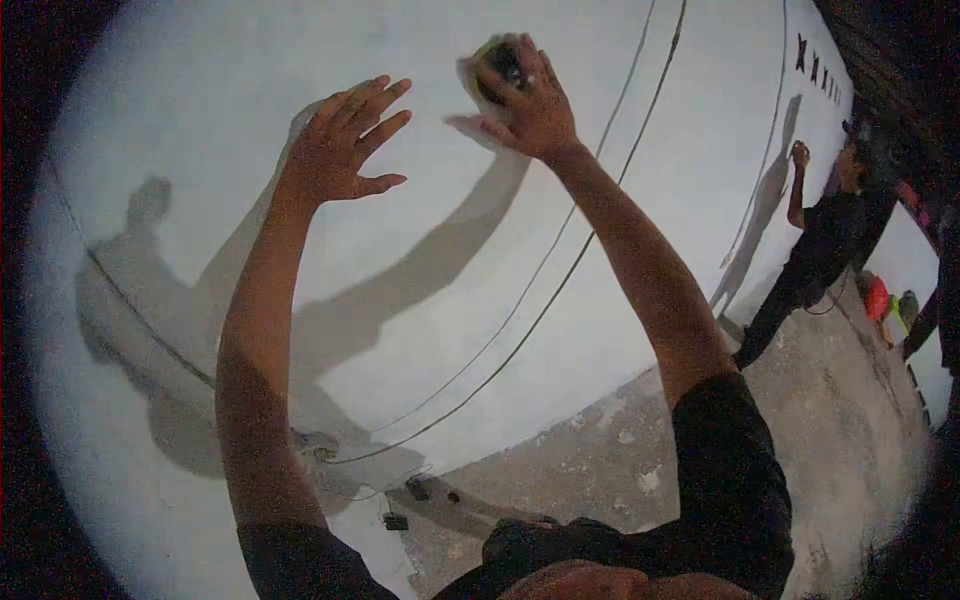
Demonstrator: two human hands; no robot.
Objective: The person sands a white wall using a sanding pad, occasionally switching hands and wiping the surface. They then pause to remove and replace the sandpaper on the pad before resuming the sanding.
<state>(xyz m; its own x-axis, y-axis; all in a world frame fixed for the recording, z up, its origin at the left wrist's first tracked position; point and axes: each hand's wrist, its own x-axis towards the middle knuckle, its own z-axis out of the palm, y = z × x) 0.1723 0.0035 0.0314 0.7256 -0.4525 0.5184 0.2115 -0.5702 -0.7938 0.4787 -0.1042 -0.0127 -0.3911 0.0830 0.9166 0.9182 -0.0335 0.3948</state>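
Both of our hands are raised before a white wall (430,60), seen from above our own forearms. Our left hand (340,150) is open, its fingers spread and the thumb held well apart; it holds nothing that we can see, and we cannot tell whether it touches the wall. Our right hand (532,105), blurred, lies across a round dark object (500,62) with a yellow-green rim, near the wall's upper edge as we see it. The fingers of this hand are extended and apart, the thumb pointing left below the object; we cannot tell how firmly they bear on it, or whether the object meets the wall. Our shadows (420,265) fall on the wall below and to the left. A dark cable (565,282) descends obliquely from the upper edge to a small fitting (324,455) low on the wall, with a thinner line close beside it. A small black box (396,522) appears near the wall's lower edge, beside the rough grey floor (600,430). At the wall's right end, we note another person (835,230) in dark clothing, one arm raised, beneath a row of dark marks (802,54). Farther right sits a red item (876,298), beside a yellow-green one.
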